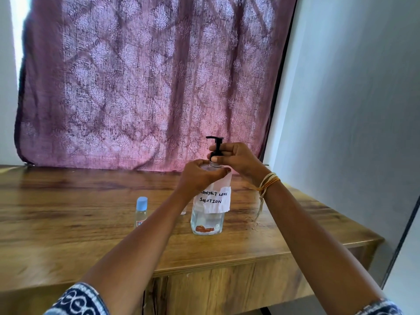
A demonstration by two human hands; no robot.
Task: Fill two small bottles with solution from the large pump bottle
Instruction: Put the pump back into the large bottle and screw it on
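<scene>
The large clear pump bottle (208, 220) stands upright on the wooden table (68, 223), with a white paper label reading "contact lens solution". My left hand (200, 176) is wrapped around its shoulder. My right hand (238, 158) grips the collar of the black pump head (216, 144) at the neck. A small clear bottle with a light blue cap (141, 211) stands to the left of my left forearm. Behind that forearm a sliver of another small clear object (183, 211) shows, mostly hidden.
A purple patterned curtain (145, 83) hangs behind the table. A grey wall (352, 110) runs along the right side, close to the table's right edge. The table's front edge (227, 262) is near me.
</scene>
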